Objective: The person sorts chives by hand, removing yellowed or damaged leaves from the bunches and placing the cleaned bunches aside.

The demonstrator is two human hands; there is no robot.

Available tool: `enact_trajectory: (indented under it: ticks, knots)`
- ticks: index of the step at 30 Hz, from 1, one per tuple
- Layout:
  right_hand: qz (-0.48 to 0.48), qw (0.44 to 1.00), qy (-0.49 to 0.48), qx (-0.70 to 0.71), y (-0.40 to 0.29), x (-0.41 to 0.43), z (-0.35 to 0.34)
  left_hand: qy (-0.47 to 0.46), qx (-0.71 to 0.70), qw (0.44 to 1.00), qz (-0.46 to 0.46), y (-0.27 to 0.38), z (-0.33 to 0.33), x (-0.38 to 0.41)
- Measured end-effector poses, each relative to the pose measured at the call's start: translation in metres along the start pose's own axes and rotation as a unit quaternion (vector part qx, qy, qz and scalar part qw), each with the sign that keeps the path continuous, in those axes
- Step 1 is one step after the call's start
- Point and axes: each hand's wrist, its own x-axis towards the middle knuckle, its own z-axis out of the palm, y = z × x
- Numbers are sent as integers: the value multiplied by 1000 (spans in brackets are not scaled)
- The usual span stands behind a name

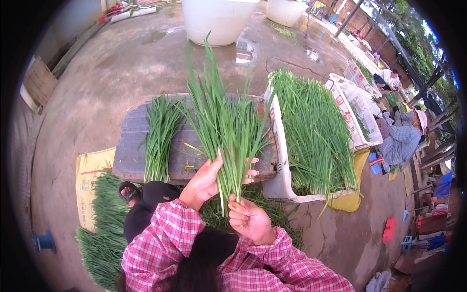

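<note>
A bunch of green Chinese chives (227,146) rests in my left hand (209,179), whose fingers wrap round behind the stalks, leaf tips pointing away from me. At the pale stalk ends, my right hand (251,218) pinches the base with thumb and forefinger, the other fingers curled. Beneath the bunch stands a low board table (129,133) with a dark covering. A smaller pile of chives (160,138) lies on its left part. More chives (251,113) show behind the held bunch, partly hidden by it.
To the right, a white plastic crate (281,157) holds many chives. Loose chives (105,233) lie on a yellow woven sack (85,182) at left. Trimmings (284,219) cover the ground under the table. Beyond stands a large white tub (219,18). A co-worker (397,135) sits past more crates.
</note>
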Motion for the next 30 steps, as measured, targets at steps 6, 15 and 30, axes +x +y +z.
enact_trajectory:
  ticks: [6, 15, 30]
  knots:
    - [-22, 1000, 12, -11, 2, -1, 1, 58, 22, 998, 6, -2, 4, 1]
    - [-69, 990, 68, -100, 9, -5, 10, 153, 108, 982, 24, -5, 12, 3]
    - [-123, 920, 200, -314, 15, -4, 2, 151, 138, 978, 49, -11, 9, 5]
